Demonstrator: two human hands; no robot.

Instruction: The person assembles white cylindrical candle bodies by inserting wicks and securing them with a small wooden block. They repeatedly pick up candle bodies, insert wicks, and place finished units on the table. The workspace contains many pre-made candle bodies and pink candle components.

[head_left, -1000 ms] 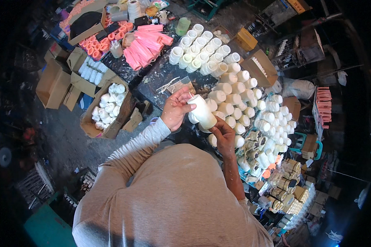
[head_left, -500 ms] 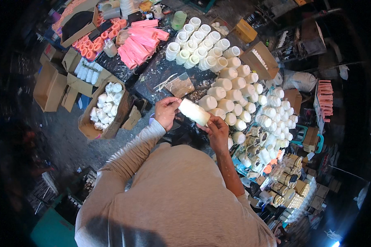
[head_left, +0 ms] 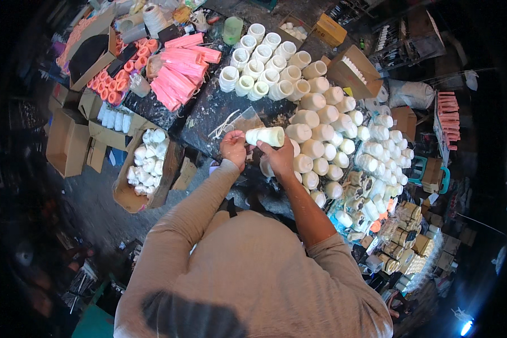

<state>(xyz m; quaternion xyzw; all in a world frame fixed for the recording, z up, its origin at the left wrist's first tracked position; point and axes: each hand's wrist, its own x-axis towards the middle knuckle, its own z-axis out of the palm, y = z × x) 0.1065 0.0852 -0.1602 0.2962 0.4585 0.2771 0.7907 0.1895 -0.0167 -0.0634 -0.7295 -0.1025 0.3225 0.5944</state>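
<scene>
Between my two hands I hold a stubby cream-white candle (head_left: pixel 266 136), lying nearly level above the near edge of the dark worktable. My left hand (head_left: pixel 234 150) pinches its left end with thumb and fingertips. My right hand (head_left: pixel 277 160) grips it from below toward the right end, the thumb against its side. Just beyond lies a small flat plate (head_left: pixel 248 119), partly hidden by the candle, with thin white wick-like strings (head_left: pixel 224 125) beside it. Many similar candles (head_left: pixel 306 118) stand close by on the right.
Rows of hollow white cups (head_left: pixel 262 53) stand at the table's far side. Pink tubes (head_left: pixel 177 73) lie in a heap at far left. On the left, a cardboard box (head_left: pixel 164 186) holds white wrapped pieces. Wrapped white pieces (head_left: pixel 377 146) are piled at right.
The candle has turned from slanting down to the right to nearly level. My right hand has moved left and up, closer to my left hand.
</scene>
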